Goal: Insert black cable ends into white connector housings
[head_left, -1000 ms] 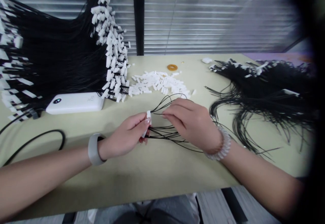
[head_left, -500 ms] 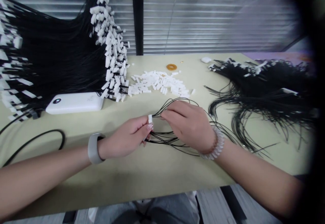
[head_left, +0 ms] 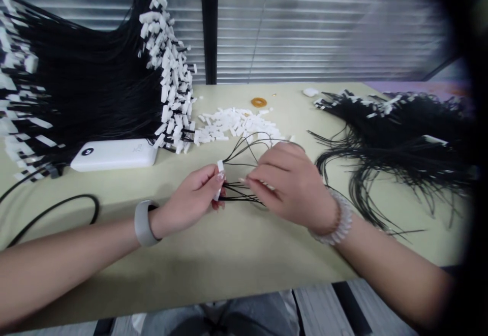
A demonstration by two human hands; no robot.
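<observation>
Hands close together just below centre, at about 12 o'clock, a narrow gap between them and the wires bridging it; left hand point(head_left: 186, 199) clamped on a white plastic connector point(head_left: 220, 173), which stands nearly upright at the fingertips; a thin bunch of black wires point(head_left: 244, 193) runs from that connector across to my right hand point(head_left: 292, 186), and some strands arc up toward 1 o'clock; right hand lies over the strands with fingers curled, but blur hides whether they pinch any; a grey band point(head_left: 143, 222) sits on my left wrist, a pale coiled bracelet point(head_left: 337, 220) on my right.

Both hands hover over the pale green tabletop point(head_left: 229, 270); a heap of loose white connectors point(head_left: 236, 125) lies at 12 o'clock, just beyond the arcing strands; a large hanging mass of black wires with white connectors point(head_left: 87, 71) fills 10 o'clock, its connector ends just touching the heap's left edge; a white power bank point(head_left: 113, 155) lies at its foot, with a black cable point(head_left: 57, 211) curving nearer me at 9 o'clock; a second tangle of connector-tipped black wires point(head_left: 396, 138) spreads at 2 o'clock; an orange ring point(head_left: 258, 102) and a small white piece point(head_left: 310, 92) lie far off near 12 and 1 o'clock; slatted blinds point(head_left: 324, 31) stand behind the tabletop.
</observation>
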